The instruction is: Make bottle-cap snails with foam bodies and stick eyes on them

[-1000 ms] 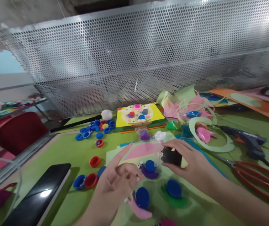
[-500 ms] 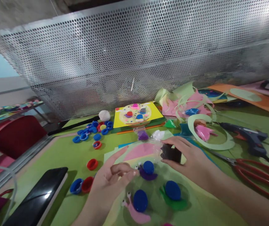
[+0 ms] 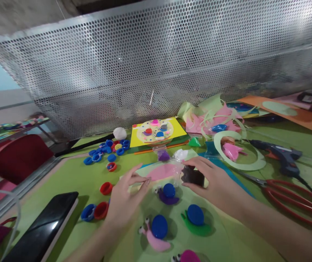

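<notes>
My right hand point(image 3: 216, 180) grips a small black object point(image 3: 192, 176), with crinkled clear plastic next to it. My left hand point(image 3: 127, 198) reaches toward it with fingers stretched out, tips close to a purple paper snail with a blue cap shell point(image 3: 168, 193). A green snail point(image 3: 195, 218) and a pink snail point(image 3: 156, 233), each with a blue cap, lie on the pale green circle point(image 3: 221, 240) in front of me. Pink paper point(image 3: 163, 171) lies under the hands.
Red-handled scissors point(image 3: 289, 198) and a glue gun point(image 3: 280, 156) lie to the right. Several blue and red bottle caps point(image 3: 108, 149) are scattered left, a dark phone point(image 3: 45, 225) near left. A yellow card with a snail collage point(image 3: 157, 131) sits before the perforated metal screen point(image 3: 156, 65). A red chair point(image 3: 16, 156) stands left.
My left hand has straightened its curled fingers and moved forward toward the black object. The right hand stays closed on it. The view shifted slightly, so more of the snails shows.
</notes>
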`<control>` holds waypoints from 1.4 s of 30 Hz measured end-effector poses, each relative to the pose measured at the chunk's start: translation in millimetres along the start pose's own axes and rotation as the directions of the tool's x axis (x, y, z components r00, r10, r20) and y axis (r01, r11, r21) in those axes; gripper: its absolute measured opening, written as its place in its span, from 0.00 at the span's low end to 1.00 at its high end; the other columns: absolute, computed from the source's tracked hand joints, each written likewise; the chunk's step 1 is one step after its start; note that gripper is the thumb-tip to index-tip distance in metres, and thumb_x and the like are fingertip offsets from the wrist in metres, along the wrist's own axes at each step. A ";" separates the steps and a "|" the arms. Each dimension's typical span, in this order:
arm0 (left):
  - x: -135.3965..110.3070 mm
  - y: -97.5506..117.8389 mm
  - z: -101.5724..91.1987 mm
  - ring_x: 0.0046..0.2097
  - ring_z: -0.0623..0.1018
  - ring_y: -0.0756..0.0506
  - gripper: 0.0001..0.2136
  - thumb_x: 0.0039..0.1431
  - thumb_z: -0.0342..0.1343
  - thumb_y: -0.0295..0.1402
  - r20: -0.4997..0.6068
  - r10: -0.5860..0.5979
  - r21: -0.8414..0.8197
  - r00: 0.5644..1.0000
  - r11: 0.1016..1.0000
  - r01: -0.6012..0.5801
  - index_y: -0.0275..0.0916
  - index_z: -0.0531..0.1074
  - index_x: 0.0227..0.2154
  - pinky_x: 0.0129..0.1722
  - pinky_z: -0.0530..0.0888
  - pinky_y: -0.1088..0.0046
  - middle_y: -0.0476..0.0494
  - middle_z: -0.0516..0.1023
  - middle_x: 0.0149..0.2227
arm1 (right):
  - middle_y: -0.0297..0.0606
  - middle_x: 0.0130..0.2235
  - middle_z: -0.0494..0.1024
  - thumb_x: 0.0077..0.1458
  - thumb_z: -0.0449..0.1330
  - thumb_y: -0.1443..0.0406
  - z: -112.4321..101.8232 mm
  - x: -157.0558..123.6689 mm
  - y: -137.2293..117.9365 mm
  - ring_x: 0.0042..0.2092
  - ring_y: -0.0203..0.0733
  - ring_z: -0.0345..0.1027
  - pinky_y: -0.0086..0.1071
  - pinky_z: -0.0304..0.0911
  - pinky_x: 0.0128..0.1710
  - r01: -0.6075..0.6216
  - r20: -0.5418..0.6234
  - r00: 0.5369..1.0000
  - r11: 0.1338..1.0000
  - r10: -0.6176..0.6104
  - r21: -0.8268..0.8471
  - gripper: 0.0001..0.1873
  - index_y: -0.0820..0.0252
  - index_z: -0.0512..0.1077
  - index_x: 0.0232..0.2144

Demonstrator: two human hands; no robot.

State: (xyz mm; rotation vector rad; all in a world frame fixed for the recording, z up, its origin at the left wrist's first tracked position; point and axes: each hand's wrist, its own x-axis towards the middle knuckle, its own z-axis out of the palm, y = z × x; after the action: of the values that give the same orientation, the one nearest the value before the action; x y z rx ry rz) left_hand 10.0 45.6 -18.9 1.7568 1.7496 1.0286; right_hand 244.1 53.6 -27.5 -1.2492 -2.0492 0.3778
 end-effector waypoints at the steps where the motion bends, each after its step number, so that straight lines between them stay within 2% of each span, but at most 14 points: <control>1: 0.2 -0.2 1.1 0.44 0.75 0.38 0.10 0.50 0.59 0.40 0.001 0.014 0.004 1.000 1.000 -0.014 0.45 0.76 0.35 0.48 0.66 0.60 0.46 0.81 0.36 | 0.39 0.45 0.74 0.51 0.59 0.65 0.2 0.1 0.0 0.45 0.44 0.70 0.40 0.69 0.42 0.001 0.002 1.000 1.000 -0.001 0.003 0.15 0.54 0.66 0.43; 6: 0.0 -2.6 5.4 0.44 0.75 0.38 0.06 0.50 0.60 0.39 0.010 0.072 0.047 0.997 0.996 -0.073 0.44 0.75 0.28 0.49 0.64 0.59 0.46 0.81 0.37 | 0.41 0.46 0.73 0.51 0.59 0.66 0.9 -0.1 -1.7 0.46 0.45 0.69 0.43 0.67 0.45 -0.030 0.061 0.998 0.999 0.029 0.020 0.16 0.56 0.65 0.45; 10: 1.3 -4.0 9.3 0.47 0.74 0.37 0.11 0.51 0.58 0.39 0.024 0.101 0.087 0.995 0.991 -0.103 0.44 0.73 0.38 0.52 0.60 0.55 0.47 0.81 0.36 | 0.40 0.47 0.71 0.52 0.59 0.66 0.8 -1.5 -4.0 0.46 0.45 0.68 0.44 0.67 0.45 -0.045 0.092 0.995 0.999 0.042 0.028 0.17 0.55 0.64 0.45; 15: 6.9 -3.9 13.5 0.47 0.75 0.39 0.10 0.56 0.53 0.34 0.149 0.155 0.115 0.977 0.978 -0.173 0.43 0.71 0.40 0.51 0.61 0.56 0.46 0.81 0.39 | 0.41 0.47 0.71 0.52 0.59 0.65 -0.6 -2.3 -5.3 0.46 0.45 0.68 0.42 0.66 0.45 -0.036 0.084 0.996 0.999 0.034 0.016 0.16 0.56 0.65 0.45; 19: 9.5 -7.3 16.1 0.48 0.75 0.40 0.20 0.57 0.50 0.33 0.232 0.170 0.125 0.958 0.971 -0.203 0.43 0.61 0.54 0.51 0.61 0.55 0.46 0.82 0.39 | 0.40 0.46 0.71 0.52 0.60 0.65 -0.9 -1.9 -5.0 0.46 0.44 0.68 0.41 0.66 0.45 -0.027 0.072 0.997 0.999 0.026 0.017 0.17 0.57 0.65 0.45; 22: 10.0 -12.6 18.0 0.52 0.73 0.40 0.24 0.59 0.47 0.32 0.272 0.179 0.149 0.946 0.963 -0.225 0.46 0.54 0.58 0.53 0.58 0.52 0.47 0.82 0.40 | 0.40 0.46 0.71 0.52 0.60 0.65 -0.3 -1.6 -4.0 0.46 0.44 0.68 0.40 0.65 0.45 -0.014 0.069 0.998 1.000 0.013 0.017 0.17 0.57 0.64 0.46; 26: 10.9 -19.2 19.2 0.53 0.72 0.40 0.26 0.59 0.46 0.29 0.329 0.197 0.187 0.923 0.945 -0.268 0.50 0.48 0.60 0.52 0.56 0.49 0.48 0.81 0.41 | 0.40 0.46 0.71 0.52 0.60 0.65 0.3 -1.3 -3.0 0.46 0.44 0.68 0.40 0.65 0.44 -0.017 0.072 0.997 1.000 0.016 0.020 0.17 0.56 0.64 0.45; 30: 12.2 -22.5 18.8 0.54 0.71 0.40 0.28 0.60 0.45 0.28 0.365 0.217 0.216 0.905 0.926 -0.309 0.49 0.44 0.61 0.52 0.56 0.51 0.48 0.81 0.42 | 0.40 0.47 0.71 0.52 0.60 0.65 -0.3 -1.6 -3.2 0.46 0.44 0.67 0.40 0.65 0.45 -0.020 0.080 0.997 1.000 0.019 0.020 0.17 0.57 0.64 0.45; 42: 10.0 -22.4 15.1 0.57 0.67 0.42 0.28 0.61 0.43 0.28 0.419 0.263 0.311 0.869 0.858 -0.409 0.50 0.40 0.62 0.54 0.53 0.52 0.50 0.79 0.45 | 0.40 0.46 0.71 0.52 0.60 0.65 -3.3 -1.2 -6.2 0.45 0.44 0.68 0.40 0.66 0.44 -0.046 0.073 0.996 0.999 0.045 0.014 0.17 0.56 0.65 0.45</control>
State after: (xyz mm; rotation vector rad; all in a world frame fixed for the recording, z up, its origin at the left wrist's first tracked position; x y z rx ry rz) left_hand 6.4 60.2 -43.5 2.3989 1.5035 0.4327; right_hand 242.6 49.1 -22.1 -1.2921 -2.0774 0.4665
